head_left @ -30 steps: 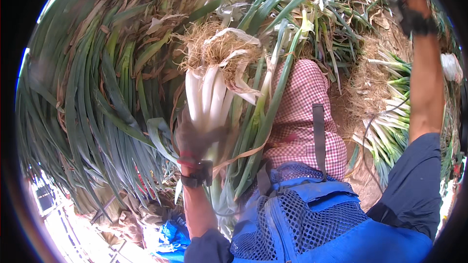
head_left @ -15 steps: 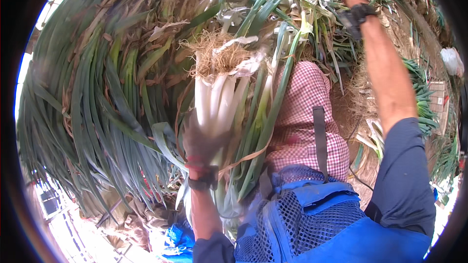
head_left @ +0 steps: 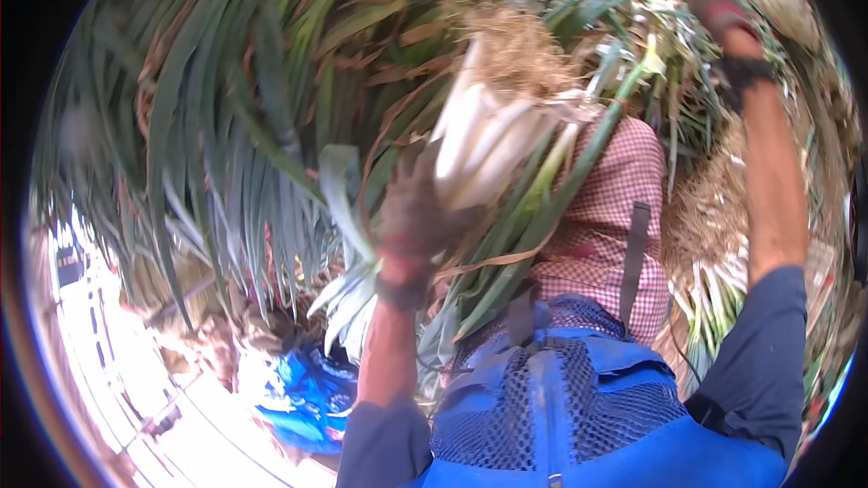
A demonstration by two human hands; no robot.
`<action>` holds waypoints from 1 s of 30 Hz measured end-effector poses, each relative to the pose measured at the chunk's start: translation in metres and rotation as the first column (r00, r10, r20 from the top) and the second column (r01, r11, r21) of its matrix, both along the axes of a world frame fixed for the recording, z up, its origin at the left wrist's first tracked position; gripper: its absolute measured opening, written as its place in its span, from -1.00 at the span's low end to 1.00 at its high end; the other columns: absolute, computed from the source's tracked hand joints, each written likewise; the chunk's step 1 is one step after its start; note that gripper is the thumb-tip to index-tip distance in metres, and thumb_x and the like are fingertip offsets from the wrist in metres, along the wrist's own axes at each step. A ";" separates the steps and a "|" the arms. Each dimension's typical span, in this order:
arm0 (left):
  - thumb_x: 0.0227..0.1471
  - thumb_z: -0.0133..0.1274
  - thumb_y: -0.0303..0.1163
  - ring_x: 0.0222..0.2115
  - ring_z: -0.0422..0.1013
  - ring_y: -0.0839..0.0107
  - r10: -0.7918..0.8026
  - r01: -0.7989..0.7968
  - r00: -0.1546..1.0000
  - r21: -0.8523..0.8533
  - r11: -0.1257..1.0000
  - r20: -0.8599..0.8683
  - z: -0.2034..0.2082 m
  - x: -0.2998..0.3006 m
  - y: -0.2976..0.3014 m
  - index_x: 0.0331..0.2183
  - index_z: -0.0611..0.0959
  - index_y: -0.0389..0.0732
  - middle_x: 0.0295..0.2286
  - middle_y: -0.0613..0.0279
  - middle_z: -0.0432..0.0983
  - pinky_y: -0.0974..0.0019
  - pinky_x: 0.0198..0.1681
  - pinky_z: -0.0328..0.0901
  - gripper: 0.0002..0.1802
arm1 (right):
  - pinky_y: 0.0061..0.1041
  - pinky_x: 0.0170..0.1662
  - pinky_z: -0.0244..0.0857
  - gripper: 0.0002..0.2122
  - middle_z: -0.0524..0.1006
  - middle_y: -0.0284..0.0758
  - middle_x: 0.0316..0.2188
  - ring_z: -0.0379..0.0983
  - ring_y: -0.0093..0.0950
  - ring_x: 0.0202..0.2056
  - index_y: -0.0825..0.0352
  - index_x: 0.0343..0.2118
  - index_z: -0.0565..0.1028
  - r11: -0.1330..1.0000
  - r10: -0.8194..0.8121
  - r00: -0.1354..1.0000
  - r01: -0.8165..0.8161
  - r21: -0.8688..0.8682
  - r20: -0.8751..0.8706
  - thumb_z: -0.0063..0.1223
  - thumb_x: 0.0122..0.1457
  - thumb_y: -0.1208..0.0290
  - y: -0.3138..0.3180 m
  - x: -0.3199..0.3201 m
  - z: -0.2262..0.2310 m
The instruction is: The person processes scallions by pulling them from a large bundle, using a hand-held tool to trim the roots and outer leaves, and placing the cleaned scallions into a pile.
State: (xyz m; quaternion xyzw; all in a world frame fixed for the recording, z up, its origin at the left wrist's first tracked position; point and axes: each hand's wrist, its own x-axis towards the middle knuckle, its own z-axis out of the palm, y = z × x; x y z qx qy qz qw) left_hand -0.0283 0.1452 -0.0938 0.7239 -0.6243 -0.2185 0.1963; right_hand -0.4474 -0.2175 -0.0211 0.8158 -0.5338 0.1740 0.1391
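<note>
My left hand [head_left: 418, 210], in a dark glove with a wristband below it, lies around the lower white shanks of a bunch of leeks [head_left: 493, 140]. Its thumb reaches across the stems. The bunch leans to the right, its tangled brown roots [head_left: 520, 50] uppermost and its green leaves trailing toward my lap. Far off at the upper right, my gloved right hand [head_left: 716, 2] is at the end of an outstretched arm, over scattered leek trimmings [head_left: 646, 63]. Motion smears its fingers, and whether anything is in them cannot be made out.
A large heap of long-leaved leeks [head_left: 181, 108] fills the left and far side. My knee in red checked cloth [head_left: 601, 208] stands right of the bunch. More rooted leeks [head_left: 710, 298] lie beyond it, near my right arm. A blue bag [head_left: 303, 398] sits at the lower left.
The view has shifted, moving the scene rightward. In my left hand the leek bunch has tipped to the right at its root end. My right hand stays stretched out, now slightly lower in view.
</note>
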 end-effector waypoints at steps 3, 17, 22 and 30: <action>-0.44 0.61 0.01 0.19 0.40 -0.24 -0.015 0.016 0.996 -0.006 1.000 0.083 -0.002 -0.007 -0.003 0.31 0.50 -0.05 0.24 -0.15 0.42 -0.19 0.20 0.43 0.22 | -0.16 0.29 0.42 -0.33 0.56 0.02 0.24 0.53 -0.08 0.25 0.31 0.42 0.38 0.930 0.181 0.953 -0.246 0.273 0.242 0.31 0.36 0.07 0.054 0.028 0.025; 0.13 0.43 -0.45 -0.20 0.62 0.44 0.623 -0.638 0.741 0.025 0.769 -0.252 0.008 0.055 0.108 -0.01 0.76 -0.29 -0.16 0.22 0.74 0.35 -0.13 0.52 -0.62 | -0.08 0.24 0.36 -0.11 0.52 -0.16 0.18 0.46 -0.12 0.23 0.21 0.20 0.57 0.570 0.676 0.680 -0.238 0.786 -0.284 0.70 -0.28 -0.04 0.220 0.261 0.014; 0.24 0.30 -0.54 -0.26 0.57 0.58 0.416 -0.483 0.563 0.124 0.867 -0.714 0.025 0.018 0.120 -0.05 0.79 -0.34 -0.25 0.28 0.75 0.41 -0.12 0.49 -0.76 | -0.07 0.27 0.35 -0.04 0.52 -0.12 0.18 0.45 -0.07 0.24 0.19 0.26 0.52 0.603 0.693 0.687 -0.386 0.698 -0.219 0.70 -0.28 -0.08 0.221 0.253 0.000; 0.24 0.34 -0.45 -0.33 0.57 0.59 0.435 -0.397 0.736 0.189 0.898 -0.518 0.010 -0.011 0.131 -0.06 0.80 -0.33 -0.32 0.29 0.74 0.43 -0.19 0.48 -0.75 | 0.04 0.28 0.35 0.05 0.48 0.03 0.26 0.47 0.07 0.23 0.16 0.45 0.37 0.630 0.572 0.796 -0.271 0.728 -0.198 0.54 -0.10 -0.28 0.218 0.259 -0.008</action>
